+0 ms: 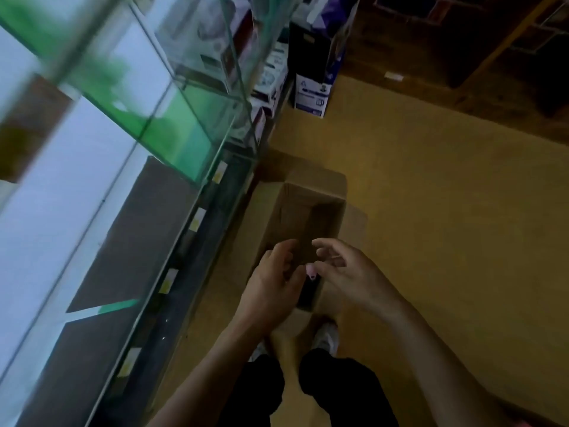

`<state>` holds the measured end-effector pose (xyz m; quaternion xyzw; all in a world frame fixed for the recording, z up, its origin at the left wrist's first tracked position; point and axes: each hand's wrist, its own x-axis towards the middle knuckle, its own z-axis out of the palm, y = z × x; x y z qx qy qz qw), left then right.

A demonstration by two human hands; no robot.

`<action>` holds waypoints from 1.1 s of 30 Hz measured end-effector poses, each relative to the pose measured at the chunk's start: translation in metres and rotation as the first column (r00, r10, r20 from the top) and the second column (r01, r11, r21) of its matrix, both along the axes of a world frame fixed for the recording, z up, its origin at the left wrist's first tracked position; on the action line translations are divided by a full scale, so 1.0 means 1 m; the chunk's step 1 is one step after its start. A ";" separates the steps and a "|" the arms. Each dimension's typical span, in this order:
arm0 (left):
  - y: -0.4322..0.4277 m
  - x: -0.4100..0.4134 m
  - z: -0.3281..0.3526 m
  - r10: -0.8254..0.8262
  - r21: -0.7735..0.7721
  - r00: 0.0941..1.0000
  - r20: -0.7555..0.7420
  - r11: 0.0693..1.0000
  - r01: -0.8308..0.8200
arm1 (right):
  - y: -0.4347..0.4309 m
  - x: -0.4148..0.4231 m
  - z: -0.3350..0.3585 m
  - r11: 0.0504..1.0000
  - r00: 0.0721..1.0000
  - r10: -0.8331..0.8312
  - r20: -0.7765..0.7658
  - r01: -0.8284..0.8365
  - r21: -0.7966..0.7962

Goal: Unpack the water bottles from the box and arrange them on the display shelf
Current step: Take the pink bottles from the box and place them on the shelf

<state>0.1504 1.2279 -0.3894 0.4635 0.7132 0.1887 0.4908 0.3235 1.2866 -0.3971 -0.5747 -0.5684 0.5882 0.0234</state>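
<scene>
An open cardboard box point(311, 192) stands on the floor in front of my feet, its flaps spread outward. Its inside is dark, and I can make out only a small pink object point(311, 270) between my hands. My left hand point(271, 282) hovers over the box's near left side with loosely curled fingers holding nothing. My right hand point(345, 272) is above the near right side, fingers relaxed and spread, empty. The glass display shelf point(172, 118) rises on the left. No water bottle is clearly visible.
Boxed products point(268, 78) fill the shelf's far end, and a tall dark carton point(317, 66) stands on the floor beyond. Yellow price tags point(197, 223) line the lower shelf edge. Yellowish floor point(446, 211) spreads to the right. My shoes point(326, 337) are just behind the box.
</scene>
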 end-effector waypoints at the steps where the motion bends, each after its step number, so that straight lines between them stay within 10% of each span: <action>1: 0.001 0.002 -0.022 -0.013 -0.019 1.000 -0.014 1.000 0.013 | -0.001 0.001 -0.022 1.000 1.000 -0.001 0.003 0.001 -0.012; 18: 0.009 0.008 -0.352 -0.252 -0.145 0.967 -0.025 0.958 0.246 | 0.014 0.014 -0.332 0.962 0.942 0.271 0.196 -0.270 -0.032; 33: 0.025 0.029 -0.475 -0.495 -0.122 0.859 -0.130 0.868 0.481 | 0.032 0.007 -0.428 0.776 0.667 0.553 0.499 -0.630 -0.019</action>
